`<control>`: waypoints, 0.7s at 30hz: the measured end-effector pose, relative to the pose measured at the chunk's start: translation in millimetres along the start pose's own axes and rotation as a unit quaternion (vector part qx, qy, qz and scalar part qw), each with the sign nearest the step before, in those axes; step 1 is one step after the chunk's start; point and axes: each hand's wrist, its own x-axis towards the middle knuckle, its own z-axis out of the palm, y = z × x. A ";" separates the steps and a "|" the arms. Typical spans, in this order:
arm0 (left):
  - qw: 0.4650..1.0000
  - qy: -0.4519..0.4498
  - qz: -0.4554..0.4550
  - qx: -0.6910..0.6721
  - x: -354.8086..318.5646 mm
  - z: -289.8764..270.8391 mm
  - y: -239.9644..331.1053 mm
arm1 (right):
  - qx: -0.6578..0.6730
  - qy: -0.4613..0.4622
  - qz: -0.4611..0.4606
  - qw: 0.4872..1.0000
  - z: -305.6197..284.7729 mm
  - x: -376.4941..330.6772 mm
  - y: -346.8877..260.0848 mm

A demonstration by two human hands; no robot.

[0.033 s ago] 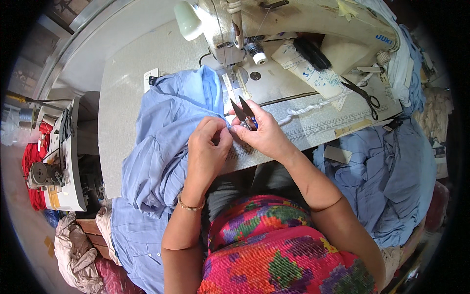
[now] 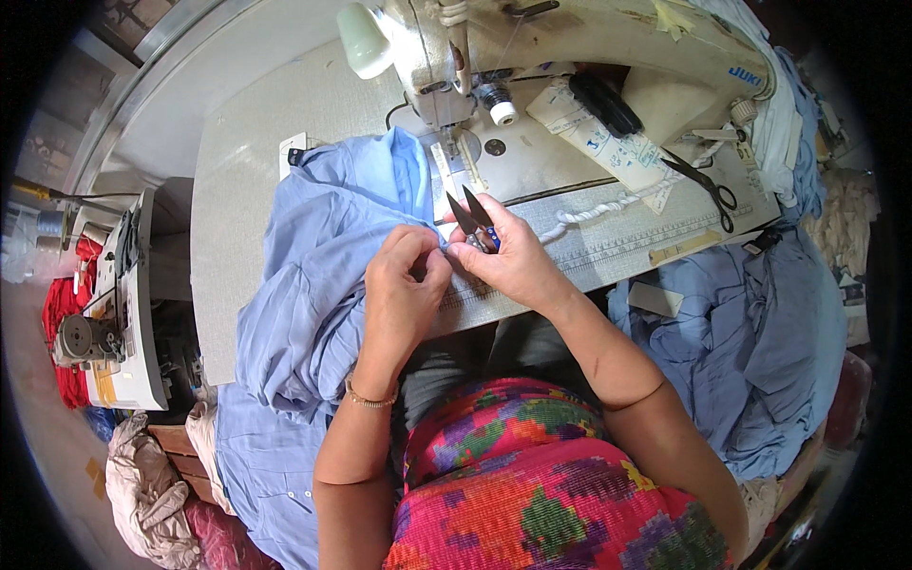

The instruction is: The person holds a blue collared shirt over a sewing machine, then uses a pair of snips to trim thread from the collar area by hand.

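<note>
My left hand (image 2: 404, 285) is closed in a pinch at the edge of a light blue garment (image 2: 318, 223), which lies bunched over the left of the sewing table and hangs off its front. Thread snips (image 2: 469, 215) with dark pointed blades and a bit of blue sit in my right hand (image 2: 518, 261). Their blades point away from me and stand apart. The fingertips of both hands nearly meet by the garment's edge, just in front of the sewing machine's (image 2: 442, 95) needle area. What exactly lies between the fingertips is too small to tell.
Black scissors (image 2: 708, 190) lie at the table's right, near a twisted white cord (image 2: 594, 211) and a marked paper piece (image 2: 594, 142) under a black object (image 2: 606, 104). More blue cloth (image 2: 741, 342) is heaped at the right. Another machine (image 2: 104, 337) with red cloth stands far left.
</note>
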 end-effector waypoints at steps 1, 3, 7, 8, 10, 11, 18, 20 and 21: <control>1.000 0.005 -0.001 -0.008 0.0 1.3 -1.6 | 0.000 0.003 0.000 1.000 0.4 0.4 0.6; 0.999 0.021 0.001 -0.026 -1.9 3.5 -4.8 | 0.002 0.005 0.003 1.000 0.7 0.6 0.0; 0.998 0.025 -0.030 -0.052 -3.7 3.2 -2.5 | 0.006 0.005 0.003 1.000 0.5 0.0 -2.4; 0.999 0.007 -0.030 -0.038 -4.5 1.3 -2.1 | 0.007 0.005 -0.001 1.000 0.5 -0.2 -2.7; 0.999 -0.029 -0.030 -0.011 -6.1 -2.9 -4.9 | 0.013 0.003 0.002 1.000 -0.1 -0.3 -2.8; 0.999 -0.033 -0.011 -0.002 -7.3 -4.5 -6.6 | 0.016 0.003 0.003 1.000 -0.2 -0.3 -2.6; 0.993 -0.036 -0.055 -0.102 -10.8 -6.0 -10.6 | 0.094 -0.014 0.035 0.995 -2.6 1.5 3.0; 0.991 -0.038 -0.065 -0.115 -10.4 -6.9 -9.9 | 0.117 -0.015 0.048 0.992 -2.2 1.3 1.2; 0.991 -0.038 -0.064 -0.114 -10.0 -6.6 -8.8 | 0.118 -0.015 0.051 0.992 -2.3 1.3 1.0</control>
